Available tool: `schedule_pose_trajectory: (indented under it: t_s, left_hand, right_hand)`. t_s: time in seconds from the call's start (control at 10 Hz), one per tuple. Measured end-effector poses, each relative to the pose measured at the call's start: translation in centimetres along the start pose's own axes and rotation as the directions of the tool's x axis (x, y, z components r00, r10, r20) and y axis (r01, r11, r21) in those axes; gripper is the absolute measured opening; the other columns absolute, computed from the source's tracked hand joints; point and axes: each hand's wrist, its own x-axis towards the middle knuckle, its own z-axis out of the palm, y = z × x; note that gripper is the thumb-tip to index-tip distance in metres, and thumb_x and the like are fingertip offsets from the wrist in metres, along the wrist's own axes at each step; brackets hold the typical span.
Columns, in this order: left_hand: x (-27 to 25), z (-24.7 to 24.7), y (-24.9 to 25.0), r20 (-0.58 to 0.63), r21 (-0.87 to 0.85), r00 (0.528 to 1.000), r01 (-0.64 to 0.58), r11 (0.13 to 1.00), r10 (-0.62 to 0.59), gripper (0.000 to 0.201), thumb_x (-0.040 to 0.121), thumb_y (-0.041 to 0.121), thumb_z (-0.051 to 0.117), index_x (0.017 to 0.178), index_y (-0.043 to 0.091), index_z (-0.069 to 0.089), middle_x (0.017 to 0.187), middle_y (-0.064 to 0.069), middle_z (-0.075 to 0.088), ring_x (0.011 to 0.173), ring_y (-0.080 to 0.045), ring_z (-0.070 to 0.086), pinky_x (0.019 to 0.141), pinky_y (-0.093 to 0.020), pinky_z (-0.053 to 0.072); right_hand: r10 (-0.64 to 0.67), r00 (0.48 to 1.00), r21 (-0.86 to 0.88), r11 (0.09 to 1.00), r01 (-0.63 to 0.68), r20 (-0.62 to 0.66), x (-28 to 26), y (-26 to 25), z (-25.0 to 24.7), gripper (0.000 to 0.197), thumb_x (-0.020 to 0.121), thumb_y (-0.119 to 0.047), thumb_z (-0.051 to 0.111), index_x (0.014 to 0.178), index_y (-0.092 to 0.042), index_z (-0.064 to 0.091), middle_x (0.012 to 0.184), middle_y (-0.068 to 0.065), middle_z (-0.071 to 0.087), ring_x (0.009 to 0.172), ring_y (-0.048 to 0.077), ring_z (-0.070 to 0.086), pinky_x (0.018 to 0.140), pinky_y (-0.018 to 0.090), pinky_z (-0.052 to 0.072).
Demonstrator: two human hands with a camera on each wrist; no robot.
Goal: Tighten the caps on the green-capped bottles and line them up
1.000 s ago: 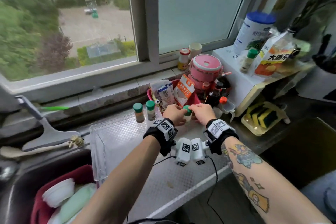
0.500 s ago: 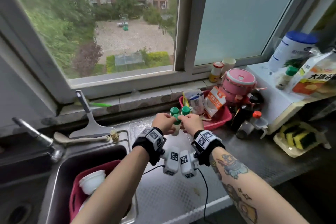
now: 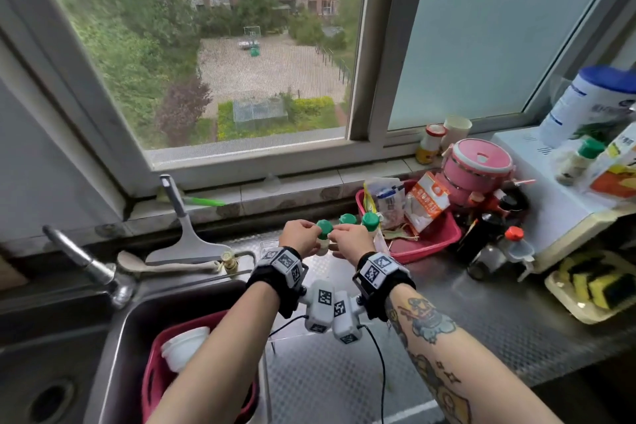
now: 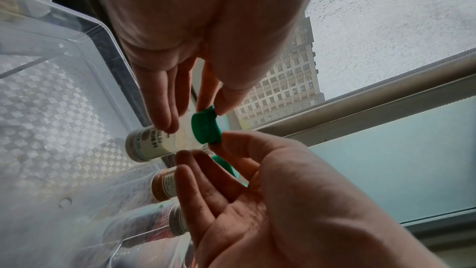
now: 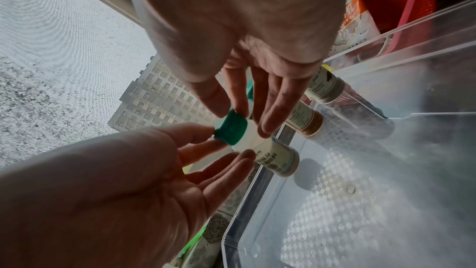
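Observation:
Both hands hold one small white bottle with a green cap (image 3: 323, 232) over the far end of the clear plastic tray (image 3: 330, 268). My left hand (image 3: 314, 230) pinches it from the left, thumb by the cap (image 4: 206, 127) and fingers on the body. My right hand (image 3: 334, 236) pinches it from the right, a fingertip (image 4: 226, 137) on the cap rim. Two more green-capped bottles (image 3: 347, 219) (image 3: 370, 221) stand side by side just right of it. Another green-capped bottle (image 3: 581, 162) stands far right on the white appliance.
A red basket (image 3: 430, 244) of packets, a pink lidded pot (image 3: 476, 165) and dark sauce bottles (image 3: 481, 241) crowd the right. The sink (image 3: 113, 337) with a red basin and bowls lies at the left, with a faucet (image 3: 86, 262) and squeegee (image 3: 187, 237) behind it.
Both hands have carried the bottle leftward, from the right of the two standing bottles to their left. The head view has tilted up toward the window.

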Motion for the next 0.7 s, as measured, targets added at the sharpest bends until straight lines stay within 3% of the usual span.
schedule_pose_trajectory:
  t_s: [0.1, 0.2, 0.3, 0.4, 0.5, 0.6, 0.7]
  left_hand:
    - [0.7, 0.2, -0.2, 0.006, 0.012, 1.0, 0.017, 1.0, -0.017, 0.01, 0.082, 0.008, 0.054, 0.081, 0.011, 0.063, 0.076, -0.014, 0.063, 0.063, -0.026, 0.061, 0.066, -0.036, 0.056]
    - [1.6, 0.6, -0.6, 0.007, 0.0, 1.0, 0.015, 1.0, -0.015, 0.016, 0.081, 0.009, 0.055, 0.091, 0.007, 0.067, 0.072, -0.013, 0.062, 0.062, -0.027, 0.062, 0.068, -0.037, 0.057]
    - [1.9, 0.7, -0.6, 0.0, 0.006, 1.0, 0.02, 1.0, -0.02, 0.015, 0.081, 0.009, 0.054, 0.091, 0.007, 0.066, 0.069, -0.01, 0.06, 0.065, -0.029, 0.062, 0.075, -0.041, 0.057]
    - [1.9, 0.6, -0.5, 0.009, 0.026, 1.0, 0.01, 1.0, -0.011, 0.01, 0.083, 0.009, 0.052, 0.085, 0.011, 0.062, 0.071, -0.011, 0.06, 0.07, -0.032, 0.062, 0.078, -0.044, 0.056]
    - [1.5, 0.5, -0.4, 0.022, 0.026, 0.999, 0.023, 0.999, -0.024, 0.01, 0.084, 0.01, 0.051, 0.088, 0.01, 0.06, 0.069, -0.01, 0.058, 0.07, -0.032, 0.06, 0.074, -0.041, 0.054]
    - [1.3, 0.2, -0.3, 0.019, 0.025, 1.0, 0.024, 0.999, -0.024, 0.01, 0.084, 0.012, 0.052, 0.09, 0.01, 0.059, 0.069, -0.007, 0.057, 0.064, -0.027, 0.059, 0.058, -0.031, 0.049]
    - [1.2, -0.3, -0.4, -0.005, 0.011, 1.0, 0.014, 1.0, -0.014, 0.007, 0.085, 0.017, 0.054, 0.082, 0.011, 0.056, 0.069, -0.004, 0.053, 0.06, -0.02, 0.056, 0.057, -0.027, 0.045]
  right_hand:
    - [0.007, 1.0, -0.028, 1.0, -0.007, -0.007, 0.5, 0.1, -0.1, 0.027, 0.074, -0.014, 0.063, 0.097, -0.012, 0.075, 0.098, 0.017, 0.075, 0.096, 0.036, 0.072, 0.087, 0.049, 0.058]
    - [0.017, 1.0, -0.029, 0.999, -0.017, -0.019, 0.9, 0.1, -0.2, 0.013, 0.073, -0.012, 0.063, 0.068, -0.021, 0.069, 0.085, 0.012, 0.072, 0.088, 0.034, 0.072, 0.087, 0.05, 0.058]
    - [0.031, 0.999, -0.036, 0.999, -0.031, -0.015, 1.0, 0.0, -0.3, 0.016, 0.072, -0.011, 0.06, 0.059, -0.018, 0.068, 0.078, 0.013, 0.07, 0.078, 0.029, 0.068, 0.086, 0.05, 0.058]
    - [0.024, 1.0, -0.066, 0.998, -0.024, -0.002, 1.4, 0.4, -0.2, 0.013, 0.067, -0.014, 0.059, 0.056, -0.016, 0.066, 0.073, 0.013, 0.068, 0.073, 0.028, 0.064, 0.086, 0.051, 0.056]
    - [0.015, 1.0, -0.095, 0.995, -0.013, 0.024, 1.6, 0.8, -0.2, 0.011, 0.067, -0.019, 0.06, 0.058, -0.018, 0.065, 0.075, 0.01, 0.068, 0.075, 0.026, 0.064, 0.088, 0.051, 0.057]
    - [-0.002, 0.999, -0.119, 0.993, 0.006, 0.033, 1.4, 0.8, -0.5, 0.008, 0.069, -0.019, 0.06, 0.065, -0.018, 0.068, 0.075, 0.009, 0.068, 0.074, 0.026, 0.066, 0.083, 0.045, 0.059]
    - [-0.009, 1.0, -0.072, 0.997, 0.01, 0.025, 1.3, 0.7, -0.9, 0.008, 0.077, -0.013, 0.058, 0.072, -0.015, 0.065, 0.077, 0.01, 0.065, 0.07, 0.023, 0.063, 0.064, 0.033, 0.057]
